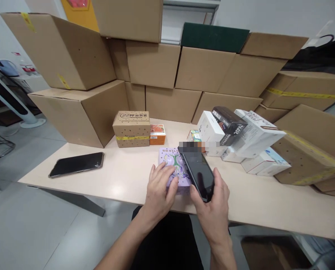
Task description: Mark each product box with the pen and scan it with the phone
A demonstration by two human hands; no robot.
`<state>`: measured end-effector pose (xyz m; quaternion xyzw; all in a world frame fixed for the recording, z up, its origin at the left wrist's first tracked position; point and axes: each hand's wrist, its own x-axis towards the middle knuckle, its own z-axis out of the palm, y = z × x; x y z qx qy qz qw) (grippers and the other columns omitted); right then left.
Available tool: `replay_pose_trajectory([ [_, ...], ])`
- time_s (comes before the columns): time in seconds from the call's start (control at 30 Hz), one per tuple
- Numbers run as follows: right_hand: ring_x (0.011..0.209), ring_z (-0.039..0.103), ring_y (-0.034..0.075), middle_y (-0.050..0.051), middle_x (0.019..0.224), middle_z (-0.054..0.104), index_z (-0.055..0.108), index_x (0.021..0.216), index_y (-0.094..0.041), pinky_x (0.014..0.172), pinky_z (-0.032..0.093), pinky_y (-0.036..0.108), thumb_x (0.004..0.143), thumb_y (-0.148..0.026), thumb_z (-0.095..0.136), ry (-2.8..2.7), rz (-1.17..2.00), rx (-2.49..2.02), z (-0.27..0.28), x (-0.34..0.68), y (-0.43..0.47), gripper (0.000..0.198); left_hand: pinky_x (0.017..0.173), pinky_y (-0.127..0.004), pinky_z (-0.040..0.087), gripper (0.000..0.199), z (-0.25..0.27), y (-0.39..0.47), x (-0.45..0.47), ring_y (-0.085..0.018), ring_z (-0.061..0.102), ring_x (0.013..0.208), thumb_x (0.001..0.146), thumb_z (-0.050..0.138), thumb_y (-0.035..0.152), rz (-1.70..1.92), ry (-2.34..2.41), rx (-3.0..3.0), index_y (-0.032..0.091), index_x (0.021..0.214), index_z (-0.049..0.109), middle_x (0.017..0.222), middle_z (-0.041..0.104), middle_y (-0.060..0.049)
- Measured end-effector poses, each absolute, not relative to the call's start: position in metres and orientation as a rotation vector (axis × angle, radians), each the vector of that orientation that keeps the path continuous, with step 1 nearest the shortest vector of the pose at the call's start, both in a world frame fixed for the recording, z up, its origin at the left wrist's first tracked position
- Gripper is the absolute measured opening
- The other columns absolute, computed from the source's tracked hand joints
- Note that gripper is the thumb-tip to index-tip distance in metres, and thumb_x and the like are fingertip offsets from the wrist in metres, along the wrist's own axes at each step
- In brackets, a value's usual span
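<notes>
- The left hand (162, 184) rests on the purple box (173, 159), fingers loosely spread.
- The right hand (214, 204) is closed around a dark handheld device (199, 174).
- The purple box lies on the table (125, 168).

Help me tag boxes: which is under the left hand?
The purple rectangular box with a green tree design; only it, not the orange rectangular box, lies beneath the left hand.
</notes>
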<state>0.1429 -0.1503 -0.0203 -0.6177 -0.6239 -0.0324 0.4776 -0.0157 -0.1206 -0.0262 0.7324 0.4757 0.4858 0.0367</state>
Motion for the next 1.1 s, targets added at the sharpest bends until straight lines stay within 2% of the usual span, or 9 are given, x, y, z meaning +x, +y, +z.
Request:
replay_pose_trajectory([
  [0.23, 0.124, 0.047, 0.034, 0.021, 0.136, 0.048, 0.029, 0.153, -0.019, 0.099, 0.044, 0.057, 0.091, -0.047, 0.058, -1.610, -0.161, -1.449, -0.029, 0.118, -0.140, 0.074, 0.110, -0.049, 0.047, 0.044, -0.044, -0.109, -0.013, -0.025, 0.052, 0.134, 0.098, 0.049, 0.022, 1.624, 1.400, 2.122, 0.016, 0.141, 0.046, 0.137, 0.061, -0.016],
  [0.47, 0.122, 0.048, 0.035, 0.022, 0.135, 0.049, 0.029, 0.153, -0.017, 0.099, 0.044, 0.057, 0.091, -0.048, 0.058, -1.606, -0.230, -1.454, -0.029, 0.114, -0.140, 0.075, 0.112, -0.049, 0.044, 0.049, -0.044, -0.111, -0.011, -0.025, 0.049, 0.135, 0.098, 0.046, 0.021, 1.573, 1.394, 2.105, 0.017, 0.147, 0.037, 0.138, 0.057, -0.016],
  [0.67, 0.120, 0.049, 0.036, 0.022, 0.133, 0.049, 0.029, 0.153, -0.017, 0.097, 0.044, 0.058, 0.092, -0.048, 0.057, -1.608, -0.241, -1.450, -0.031, 0.114, -0.140, 0.075, 0.112, -0.052, 0.042, 0.051, -0.036, -0.110, -0.013, -0.027, 0.049, 0.133, 0.095, 0.043, 0.019, 1.502, 1.364, 2.053, 0.020, 0.146, 0.038, 0.139, 0.055, -0.015],
  [1.1, 0.121, 0.047, 0.036, 0.023, 0.135, 0.048, 0.028, 0.154, -0.016, 0.097, 0.045, 0.058, 0.092, -0.048, 0.057, -1.622, -0.226, -1.460, -0.030, 0.115, -0.141, 0.076, 0.110, -0.050, 0.042, 0.050, -0.033, -0.110, -0.013, -0.026, 0.049, 0.133, 0.093, 0.044, 0.018, 1.470, 1.419, 2.030, 0.019, 0.143, 0.043, 0.138, 0.057, -0.014],
])
